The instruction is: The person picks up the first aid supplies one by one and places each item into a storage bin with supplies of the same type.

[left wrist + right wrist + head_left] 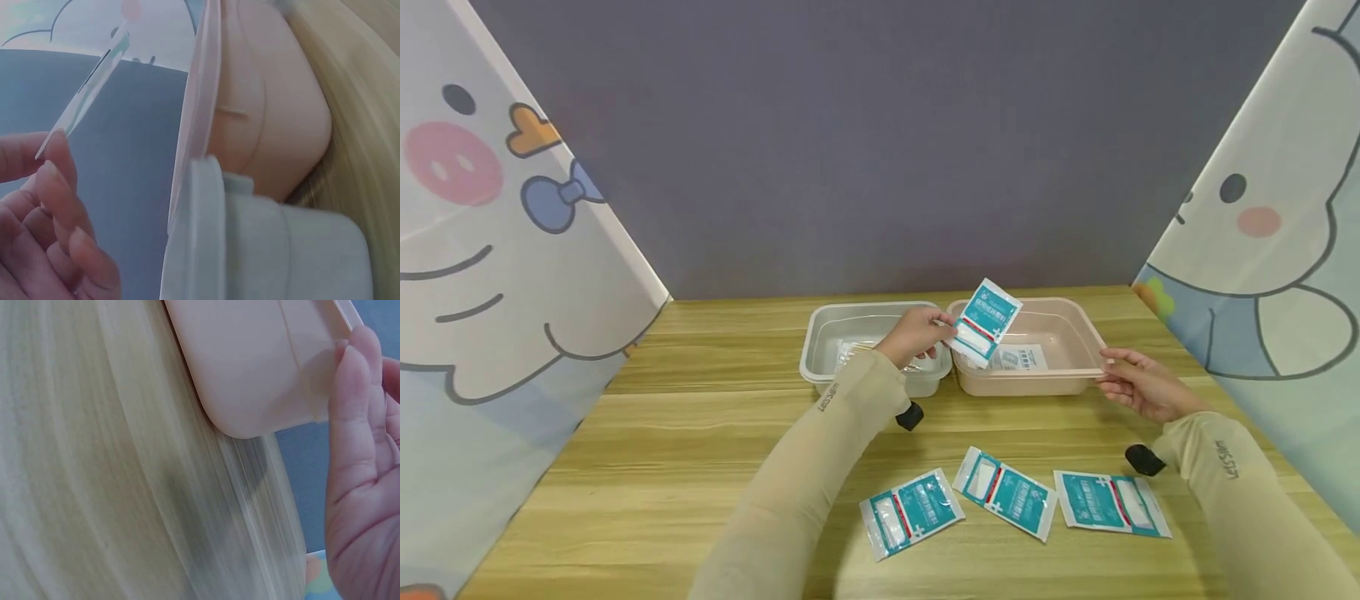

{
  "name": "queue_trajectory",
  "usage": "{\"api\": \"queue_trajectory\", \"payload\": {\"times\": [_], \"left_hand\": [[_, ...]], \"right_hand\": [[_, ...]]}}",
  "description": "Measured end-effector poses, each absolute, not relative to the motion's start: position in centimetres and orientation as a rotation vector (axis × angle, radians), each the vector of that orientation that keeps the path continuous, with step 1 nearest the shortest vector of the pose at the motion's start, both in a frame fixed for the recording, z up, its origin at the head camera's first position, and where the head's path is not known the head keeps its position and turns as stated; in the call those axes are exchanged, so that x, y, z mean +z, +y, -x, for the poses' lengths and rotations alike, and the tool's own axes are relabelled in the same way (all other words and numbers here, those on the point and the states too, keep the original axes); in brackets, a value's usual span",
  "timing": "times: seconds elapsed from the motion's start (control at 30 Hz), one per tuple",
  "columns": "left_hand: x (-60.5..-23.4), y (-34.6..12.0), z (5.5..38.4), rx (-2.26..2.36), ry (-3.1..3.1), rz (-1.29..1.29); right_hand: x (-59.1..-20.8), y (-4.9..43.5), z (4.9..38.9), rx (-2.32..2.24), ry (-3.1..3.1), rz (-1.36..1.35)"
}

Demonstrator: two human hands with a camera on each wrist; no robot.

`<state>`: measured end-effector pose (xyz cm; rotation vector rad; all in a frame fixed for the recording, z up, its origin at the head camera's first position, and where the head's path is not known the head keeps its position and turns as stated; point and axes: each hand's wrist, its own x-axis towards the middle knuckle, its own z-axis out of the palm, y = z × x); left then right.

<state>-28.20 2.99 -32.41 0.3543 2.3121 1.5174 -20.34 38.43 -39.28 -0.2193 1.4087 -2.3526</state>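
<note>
My left hand (917, 335) pinches a teal and white dressing packet (987, 321) by its lower left edge. The packet is tilted over the left part of the pink plastic bin (1060, 333); in the left wrist view the packet (87, 94) shows nearly edge-on above the bin rims. At the bin's right front corner, my right hand (1146, 385) grips the rim between thumb and fingers. Inside the pink bin lies a white printed packet (1026, 357), partly covered by the held one. Beside it stands a grey-white bin (865, 312), partly hidden behind my left hand.
Three more teal packets lie in a row on the wooden table (700, 433): a left one (917, 510), a middle one (1007, 493) and a right one (1111, 503). Thin sticks and clear wrapping (853, 350) are in the grey-white bin. A dark wall (880, 150) rises behind.
</note>
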Motion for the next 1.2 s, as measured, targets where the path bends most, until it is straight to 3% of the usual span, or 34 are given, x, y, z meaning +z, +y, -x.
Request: {"api": "queue_trajectory", "payload": {"times": [1.2], "left_hand": [[-32.3, 7.4, 30.3, 1.413, 2.356, -0.206]], "right_hand": [[-39.4, 37.9, 20.6, -2.36, 1.482, 0.148]]}}
